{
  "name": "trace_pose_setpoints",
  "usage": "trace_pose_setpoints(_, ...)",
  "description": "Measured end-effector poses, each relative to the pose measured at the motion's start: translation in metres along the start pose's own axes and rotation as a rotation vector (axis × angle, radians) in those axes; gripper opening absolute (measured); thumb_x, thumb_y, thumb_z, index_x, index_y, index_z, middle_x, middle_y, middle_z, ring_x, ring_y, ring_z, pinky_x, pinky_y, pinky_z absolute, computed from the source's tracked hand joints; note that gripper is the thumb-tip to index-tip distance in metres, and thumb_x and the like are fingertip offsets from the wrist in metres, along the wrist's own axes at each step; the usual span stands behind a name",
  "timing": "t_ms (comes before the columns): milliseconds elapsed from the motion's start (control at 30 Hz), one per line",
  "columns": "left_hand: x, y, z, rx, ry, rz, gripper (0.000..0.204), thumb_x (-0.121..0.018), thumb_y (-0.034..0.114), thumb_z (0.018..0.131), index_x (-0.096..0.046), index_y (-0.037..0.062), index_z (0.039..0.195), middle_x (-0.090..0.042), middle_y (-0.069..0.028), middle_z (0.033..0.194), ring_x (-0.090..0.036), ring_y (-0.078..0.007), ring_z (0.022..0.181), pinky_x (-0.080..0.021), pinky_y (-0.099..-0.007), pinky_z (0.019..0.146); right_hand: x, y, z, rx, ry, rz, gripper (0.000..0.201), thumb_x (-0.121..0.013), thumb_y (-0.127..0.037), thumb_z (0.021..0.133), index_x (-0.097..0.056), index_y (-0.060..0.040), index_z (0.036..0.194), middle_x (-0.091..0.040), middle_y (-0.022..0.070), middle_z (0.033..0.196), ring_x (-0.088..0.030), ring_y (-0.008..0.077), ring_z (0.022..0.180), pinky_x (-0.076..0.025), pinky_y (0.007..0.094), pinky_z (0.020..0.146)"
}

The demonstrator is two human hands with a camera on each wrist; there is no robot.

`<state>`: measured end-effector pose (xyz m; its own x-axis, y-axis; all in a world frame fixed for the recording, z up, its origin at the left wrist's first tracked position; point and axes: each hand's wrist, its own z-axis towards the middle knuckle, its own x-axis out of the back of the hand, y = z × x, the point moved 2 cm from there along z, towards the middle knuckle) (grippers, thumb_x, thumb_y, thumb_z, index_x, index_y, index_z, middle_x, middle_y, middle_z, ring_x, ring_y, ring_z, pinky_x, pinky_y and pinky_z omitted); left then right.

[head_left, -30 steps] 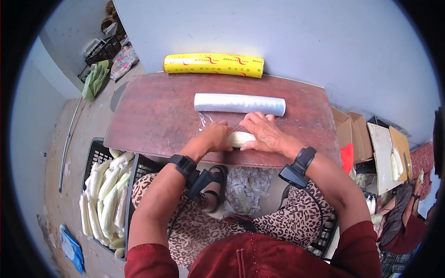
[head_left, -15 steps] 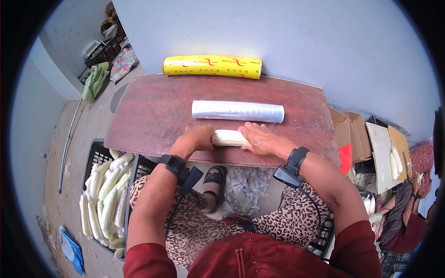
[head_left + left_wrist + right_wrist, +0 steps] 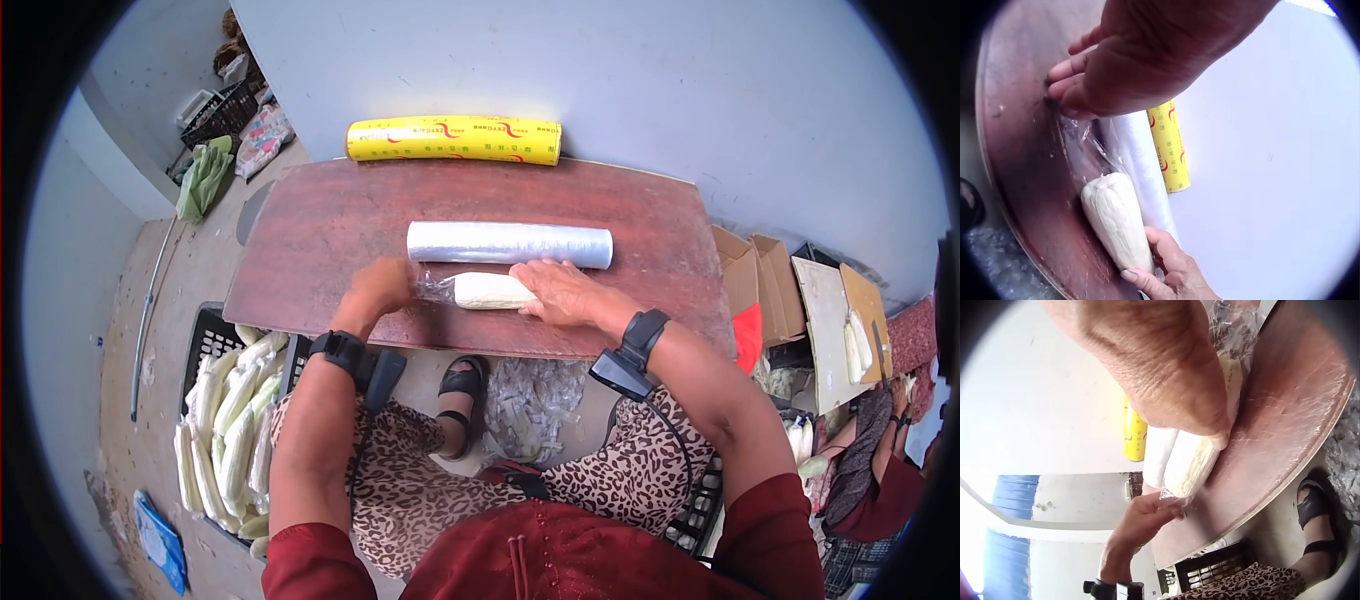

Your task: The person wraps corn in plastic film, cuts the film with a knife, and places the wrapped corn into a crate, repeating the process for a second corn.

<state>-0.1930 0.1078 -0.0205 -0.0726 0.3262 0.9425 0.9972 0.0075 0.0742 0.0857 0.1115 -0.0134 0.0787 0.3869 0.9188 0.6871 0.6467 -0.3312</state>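
Scuffed tabletop, pale wall; your left hand pinches film left of cob; right hand grips its right end.

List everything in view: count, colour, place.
Table: 1, brown, centre
Vegetable: 1, cream, on table
Loose film: 1, clear, vegetable's left end
Film roll: 1, whitish, behind vegetable
Printed roll: 1, yellow, far edge
Crates: several, black, around table
Crated vegetables: many, pale, left
Plastic heap: 1, clear, floor
Bag: 1, green, upper left
Flat plastic: 1, blue, lower left
Cardboard: several, brown, right
Second person: 1, red sleeve, right
Sandal: at least 1, black, floor
Left hand: 1, at loose film
Right hand: 1, holding vegetable
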Motion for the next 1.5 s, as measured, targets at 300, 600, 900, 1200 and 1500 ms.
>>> trace_pose_setpoints(300,0.009,0.005,-0.01,-0.121,0.102,-0.095,0.024,-0.058,0.009,0.077,-0.07,0.0082,0.097,-0.069,-0.018,0.101,-0.066,-0.0357,0.093,-0.053,-0.0436,0.08,0.003,-0.001,0.0,-0.021,-0.024,0.021,0.043,-0.063,-0.023,0.088,-0.044,-0.0042,0.122,-0.051,0.0172,0.121,-0.045,0.0366,0.121,-0.037,0.0571,0.1)
trace_pose_setpoints(600,-0.005,-0.008,0.011,-0.085,-0.057,-0.222,0.024,-0.058,0.012,0.072,-0.069,0.0037,0.092,-0.068,-0.0217,0.091,-0.066,-0.0362,0.09,-0.052,-0.0416,0.077,0.005,-0.002,-0.002,-0.03,-0.014,0.098,0.045,-0.067,-0.023,0.086,-0.046,-0.0056,0.122,-0.044,0.0161,0.125,-0.041,0.0358,0.126,-0.035,0.0581,0.103)
trace_pose_setpoints(900,0.024,0.004,-0.012,0.178,0.542,-0.135,0.016,-0.057,0.006,0.078,-0.064,0.005,0.093,-0.067,-0.0182,0.091,-0.064,-0.0399,0.088,-0.051,-0.0475,0.074,0.001,0.004,0.0,-0.063,-0.017,0.072,0.055,-0.072,-0.013,0.081,-0.045,-0.0072,0.129,-0.043,0.0148,0.125,-0.04,0.0358,0.127,-0.035,0.0569,0.104)
trace_pose_setpoints(1200,-0.015,0.119,-0.047,-0.597,0.51,-0.167,0.045,-0.069,0.011,0.074,-0.052,0.0006,0.114,-0.053,-0.0164,0.116,-0.05,-0.0351,0.112,-0.039,-0.0447,0.098,-0.001,0.005,0.0,-0.043,0.017,0.024,0.06,-0.069,-0.014,0.083,-0.042,-0.007,0.135,-0.044,0.0137,0.127,-0.042,0.0348,0.124,-0.036,0.0547,0.102)
trace_pose_setpoints(1500,-0.029,0.117,-0.028,-0.511,0.573,-0.063,0.047,-0.068,0.011,0.074,-0.053,0.0021,0.117,-0.054,-0.0134,0.112,-0.049,-0.0289,0.112,-0.035,-0.0409,0.099,-0.01,0.028,-0.013,-0.061,0.131,-0.069,0.042,-0.062,-0.011,0.085,-0.048,-0.0057,0.125,-0.05,0.0139,0.125,-0.046,0.0322,0.123,-0.038,0.0538,0.098)
